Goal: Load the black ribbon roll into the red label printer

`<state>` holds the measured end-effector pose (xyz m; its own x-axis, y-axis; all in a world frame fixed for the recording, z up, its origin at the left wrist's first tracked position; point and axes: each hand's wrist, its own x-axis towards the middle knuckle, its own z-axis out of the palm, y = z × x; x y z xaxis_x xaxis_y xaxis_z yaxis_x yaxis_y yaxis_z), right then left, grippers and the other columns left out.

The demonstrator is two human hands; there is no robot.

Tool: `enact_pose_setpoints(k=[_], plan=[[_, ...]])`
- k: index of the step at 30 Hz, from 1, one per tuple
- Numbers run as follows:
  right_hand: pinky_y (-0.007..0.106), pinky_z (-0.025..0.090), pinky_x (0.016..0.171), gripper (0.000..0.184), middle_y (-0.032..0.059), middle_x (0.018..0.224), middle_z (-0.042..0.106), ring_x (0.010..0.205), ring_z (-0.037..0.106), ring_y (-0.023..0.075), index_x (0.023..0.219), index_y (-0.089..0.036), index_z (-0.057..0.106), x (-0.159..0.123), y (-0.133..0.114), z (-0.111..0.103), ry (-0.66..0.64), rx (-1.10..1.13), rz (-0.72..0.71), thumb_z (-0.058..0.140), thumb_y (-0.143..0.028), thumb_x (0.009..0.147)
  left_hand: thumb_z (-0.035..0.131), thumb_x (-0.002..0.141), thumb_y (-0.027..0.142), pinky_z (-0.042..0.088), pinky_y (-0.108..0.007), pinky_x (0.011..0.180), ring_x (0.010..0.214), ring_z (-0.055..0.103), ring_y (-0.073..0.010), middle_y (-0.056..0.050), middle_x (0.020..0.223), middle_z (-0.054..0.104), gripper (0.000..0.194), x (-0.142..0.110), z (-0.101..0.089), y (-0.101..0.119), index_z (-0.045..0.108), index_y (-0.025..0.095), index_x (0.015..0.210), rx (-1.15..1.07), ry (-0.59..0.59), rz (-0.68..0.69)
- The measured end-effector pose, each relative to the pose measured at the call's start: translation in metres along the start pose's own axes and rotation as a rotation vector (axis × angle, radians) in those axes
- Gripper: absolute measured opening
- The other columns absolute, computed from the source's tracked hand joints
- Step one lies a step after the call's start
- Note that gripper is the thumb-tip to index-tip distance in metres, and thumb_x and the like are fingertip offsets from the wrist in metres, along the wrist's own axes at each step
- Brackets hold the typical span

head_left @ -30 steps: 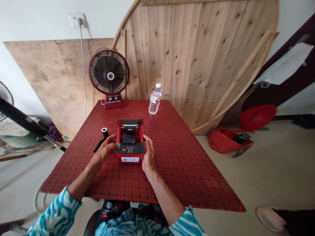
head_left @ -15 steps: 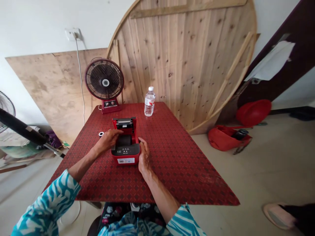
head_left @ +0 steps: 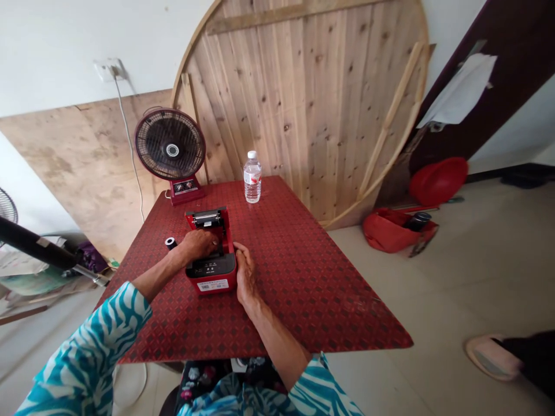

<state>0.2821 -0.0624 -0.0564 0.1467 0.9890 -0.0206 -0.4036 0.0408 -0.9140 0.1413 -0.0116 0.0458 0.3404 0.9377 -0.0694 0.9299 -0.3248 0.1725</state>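
A small red and black printer (head_left: 211, 266) stands on the patterned red table (head_left: 312, 289), its lid (head_left: 208, 218) raised at the back. My left hand (head_left: 200, 244) reaches over the open compartment from the left. Its fingers are curled down inside, and whatever they hold is hidden by the hand. Against the printer's right side lies my right hand (head_left: 246, 274), holding it with the fingers along the wall. Just left of my left hand, a small black roll with a white core (head_left: 170, 242) sits on the table.
A dark red fan (head_left: 171, 150) and a clear water bottle (head_left: 252, 178) stand toward the table's back. Behind leans a large round wooden board (head_left: 295, 104). A red bag (head_left: 392, 231) is on the floor at right, and a person's foot (head_left: 494, 357) shows at the lower right.
My left hand has moved right and deeper over the compartment, covering more of its inside. My right hand stays on the printer's side. The view has shifted slightly to the right.
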Motion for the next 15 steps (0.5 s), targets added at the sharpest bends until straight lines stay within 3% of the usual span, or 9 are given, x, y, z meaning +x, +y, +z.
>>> enact_pose_setpoints(k=[10, 13, 15], plan=[[0.034, 0.045, 0.084, 0.035, 0.0039, 0.112, 0.068, 0.106, 0.059, 0.0231, 0.105, -0.024, 0.065, 0.0, -0.004, 0.001, 0.005, 0.048, 0.038, 0.05, -0.042, 0.079, 0.063, 0.074, 0.013, 0.049, -0.027, 0.084, 0.104, 0.066, -0.0228, -0.006, 0.111, 0.072, 0.037, 0.008, -0.012, 0.007, 0.065, 0.022, 0.11, 0.106, -0.245, 0.102], [0.034, 0.046, 0.083, 0.035, 0.0038, 0.111, 0.069, 0.103, 0.06, 0.0227, 0.104, -0.024, 0.065, -0.001, -0.005, 0.001, -0.001, 0.051, 0.043, 0.051, -0.042, 0.078, 0.059, 0.077, 0.011, 0.048, -0.028, 0.089, 0.109, 0.064, -0.0226, -0.008, 0.118, 0.069, 0.04, -0.003, -0.017, 0.009, 0.063, 0.02, 0.116, 0.097, -0.22, 0.117], [0.033, 0.046, 0.081, 0.035, 0.0035, 0.109, 0.069, 0.099, 0.061, 0.022, 0.104, -0.024, 0.065, -0.002, -0.006, 0.0, -0.003, 0.054, 0.05, 0.051, -0.042, 0.078, 0.057, 0.079, 0.014, 0.048, -0.029, 0.089, 0.107, 0.064, -0.0225, -0.008, 0.118, 0.069, 0.041, -0.018, -0.026, 0.006, 0.061, 0.021, 0.119, 0.031, -0.129, 0.15]])
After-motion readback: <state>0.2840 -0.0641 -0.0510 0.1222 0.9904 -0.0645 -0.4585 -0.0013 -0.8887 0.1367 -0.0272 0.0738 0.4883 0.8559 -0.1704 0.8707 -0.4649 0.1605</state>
